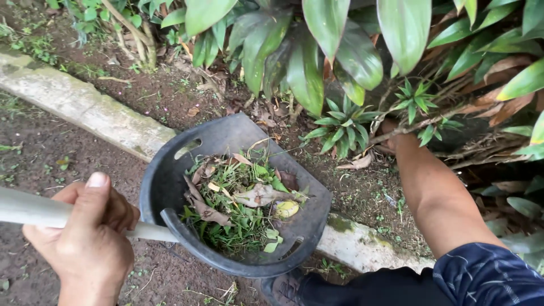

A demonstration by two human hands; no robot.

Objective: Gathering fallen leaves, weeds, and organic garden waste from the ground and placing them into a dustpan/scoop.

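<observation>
Over the stone kerb (85,107) that runs slantwise across the bare soil, a dark plastic dustpan (170,187) sits tilted, its open mouth toward the planted bed beyond the kerb. The left hand (85,238) is on the near side of the kerb, its fingers (116,207) wrapped tight around the pale handle (34,209) that joins the dustpan at its near rim, thumb lying along the top. Inside the dustpan lies a heap of garden litter (238,204): green weeds, grass blades, brown dead leaves and one yellowish leaf toward the far side. The right arm (436,198), with a dark blue sleeve at its lower end, reaches past the kerb into the bed, and the right hand (391,127) is mostly hidden among brown stems and a small spiky green plant (340,127), so whether its fingers are apart or closed cannot be told. Broad glossy leaves (317,51) hang over the bed above the dustpan. A dark shoe (283,289) shows just below the dustpan, on the near side of the kerb.
</observation>
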